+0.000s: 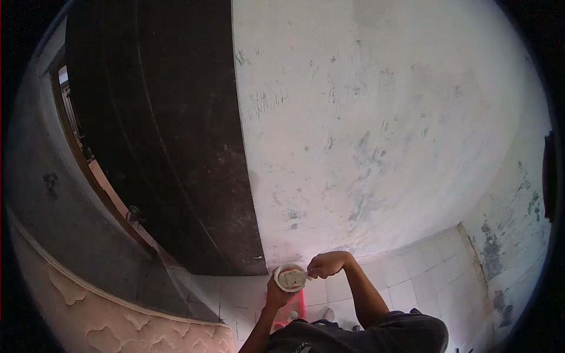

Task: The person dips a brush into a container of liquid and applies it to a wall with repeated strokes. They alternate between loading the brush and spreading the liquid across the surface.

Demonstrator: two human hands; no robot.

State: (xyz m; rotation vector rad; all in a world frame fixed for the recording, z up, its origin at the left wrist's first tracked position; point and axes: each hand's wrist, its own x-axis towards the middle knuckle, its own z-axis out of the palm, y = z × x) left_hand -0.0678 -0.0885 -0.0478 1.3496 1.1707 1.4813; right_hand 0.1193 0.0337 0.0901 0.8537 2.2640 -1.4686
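A round white tub (290,278) with pale contents is held near the bottom centre by my left hand (276,292), its fingers wrapped round the tub's left side. My right hand (328,265) is closed at the tub's right rim, gripping a small tool (308,275) that reaches to the tub; its shape is too small to make out. Beneath the tub, a red tray (300,305) lies on the tiled floor, partly hidden by my left hand and the tub.
Ahead stands a white wall (365,117) with grey scuffed patches. A dark door panel (188,135) is at its left, beside a doorway. A patterned mattress (118,317) lies at the lower left. White floor tiles (406,270) run along the wall's foot.
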